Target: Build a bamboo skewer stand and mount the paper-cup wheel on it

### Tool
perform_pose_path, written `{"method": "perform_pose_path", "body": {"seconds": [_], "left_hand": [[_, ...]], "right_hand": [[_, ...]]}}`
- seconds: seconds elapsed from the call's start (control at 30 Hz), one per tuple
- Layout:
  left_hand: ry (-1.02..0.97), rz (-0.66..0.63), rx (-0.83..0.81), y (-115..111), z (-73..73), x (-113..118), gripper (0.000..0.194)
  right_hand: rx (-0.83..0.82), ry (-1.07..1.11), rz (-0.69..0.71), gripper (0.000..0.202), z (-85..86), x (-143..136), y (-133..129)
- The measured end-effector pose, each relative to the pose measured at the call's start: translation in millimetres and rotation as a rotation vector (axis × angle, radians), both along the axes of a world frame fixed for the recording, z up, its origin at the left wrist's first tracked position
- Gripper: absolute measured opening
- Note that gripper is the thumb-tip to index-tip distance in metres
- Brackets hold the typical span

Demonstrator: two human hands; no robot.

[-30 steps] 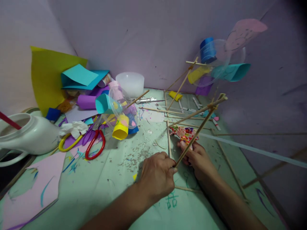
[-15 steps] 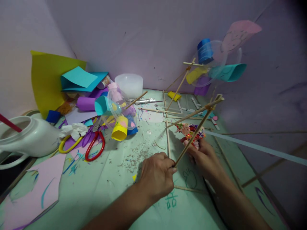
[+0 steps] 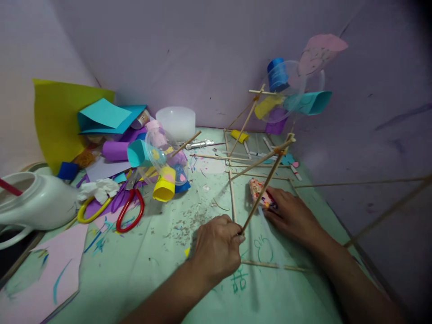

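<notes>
My left hand pinches the lower end of a slanting wooden stick, where it meets the corner of a stick frame on the table. Other sticks join this one at a tied top. Beyond it, my right hand is closed around one end of a small floral-patterned object, low by the table inside the frame. Its kind is unclear, and my fingers hide part of it. A faint pale strip trails from near it toward me. A wheel of clear discs and coloured paper cups stands on the rear sticks.
On the left lie a second cup wheel, red-handled scissors, a white watering can and coloured paper. A white plastic bowl and several markers are at the back. Purple walls border the table.
My right hand has turned over and lowered the floral object toward the table. The pale strip has swung from the right to hang toward me. My left hand keeps its pinch; the view shifted slightly.
</notes>
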State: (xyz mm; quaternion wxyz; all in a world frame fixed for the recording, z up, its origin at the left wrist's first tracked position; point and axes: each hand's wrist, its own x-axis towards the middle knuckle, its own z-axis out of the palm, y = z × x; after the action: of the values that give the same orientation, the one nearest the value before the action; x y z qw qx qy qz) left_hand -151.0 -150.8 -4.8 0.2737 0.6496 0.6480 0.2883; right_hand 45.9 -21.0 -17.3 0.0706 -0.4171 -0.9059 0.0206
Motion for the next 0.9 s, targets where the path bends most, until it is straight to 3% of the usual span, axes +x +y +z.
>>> {"method": "perform_pose_path", "body": {"seconds": [0.1, 0.2, 0.3, 0.37, 0.5, 0.67, 0.9], "left_hand": [[0.006, 0.005, -0.004, 0.5, -0.3, -0.2, 0.015], [0.015, 0.002, -0.001, 0.7, -0.2, -0.8, 0.015], [0.011, -0.005, -0.008, 0.8, 0.0, -1.2, 0.015], [0.005, -0.002, -0.011, 0.8, 0.2, -0.9, 0.015], [-0.003, 0.004, -0.009, 1.1, 0.3, -0.2, 0.015], [0.01, -0.01, -0.011, 1.4, 0.6, 0.3, 0.016], [0.027, -0.021, 0.01, 0.8, -0.4, 1.7, 0.017]], "right_hand": [[-0.043, -0.002, 0.082, 0.053, 4.8, 5.5, 4.6], [-0.052, 0.142, 0.101, 0.044, 23.8, -0.5, 8.8], [-0.06, 0.434, 0.045, 0.033, 45.6, -26.4, 14.4], [-0.15, 0.588, 0.068, 0.03, 52.1, -49.6, 18.9], [-0.276, 0.689, 0.138, 0.023, 40.5, -82.9, 26.9], [-0.187, 0.753, 0.118, 0.015, 21.0, -87.7, 30.3], [-0.122, 0.79, 0.122, 0.012, 28.8, -85.9, 24.6]]}}
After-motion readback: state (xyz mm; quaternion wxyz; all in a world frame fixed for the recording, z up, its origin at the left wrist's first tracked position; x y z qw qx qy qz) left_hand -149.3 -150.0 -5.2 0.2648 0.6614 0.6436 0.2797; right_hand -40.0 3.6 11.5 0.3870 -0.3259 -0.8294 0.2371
